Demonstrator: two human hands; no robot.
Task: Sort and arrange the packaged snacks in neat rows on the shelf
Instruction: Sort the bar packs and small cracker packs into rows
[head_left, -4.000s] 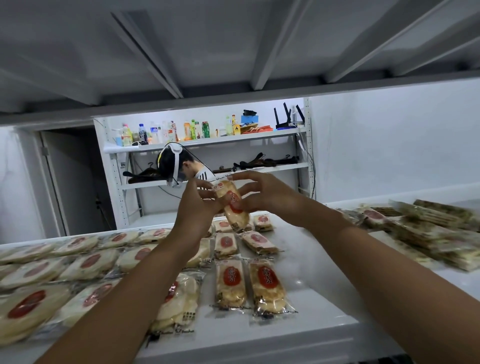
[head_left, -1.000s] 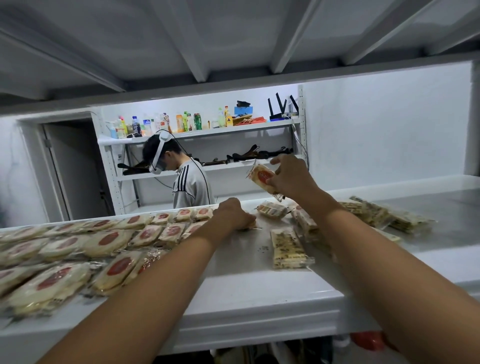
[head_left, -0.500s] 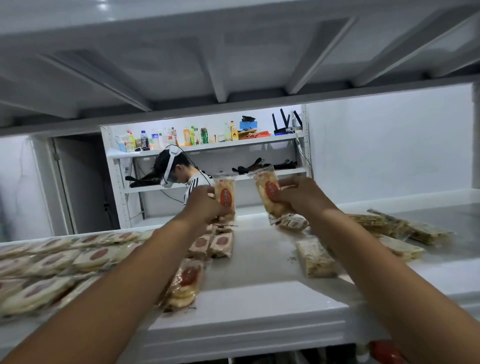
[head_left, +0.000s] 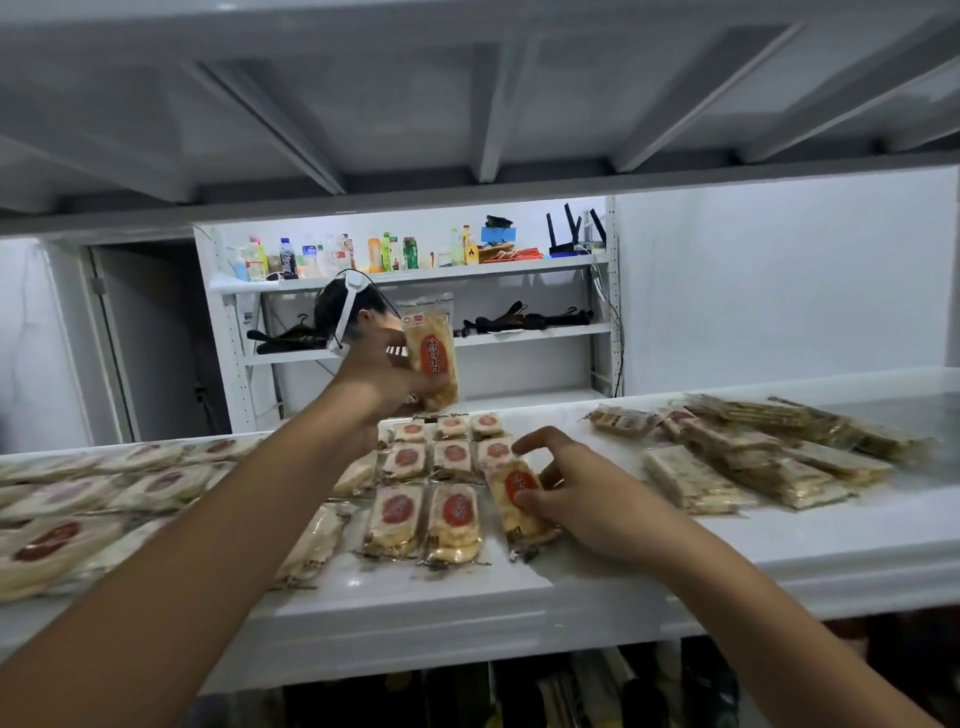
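White shelf (head_left: 675, 566) runs across the view, with a far rack (head_left: 415, 270) of bottles behind it. At its middle lies a grid (head_left: 452, 457) of red-label snack packs, three across in the far rows and two across in the nearest row. The right hand (head_left: 587, 499) sets a loose pack (head_left: 511, 514) into the open slot at the right end of that nearest row. Its fingers (head_left: 540, 439) curl round the pack's right edge, and the thumb presses beside the red label. The pack lies skewed, its far end swung left toward the row behind. The left hand (head_left: 379, 374) holds a second pack (head_left: 431, 353) upright above the grid's far end, pinched at its lower end. To do this step well, I judge, the right hand should turn the loose pack until its long edge runs parallel to its neighbour. It should then slide the pack left until the wrappers just touch and bring its near end level with the other two, without riding over a crimped seam. Pale bars (head_left: 727, 467) heaped at the right and large round packs (head_left: 104, 499) at the left belong apart from this grid.
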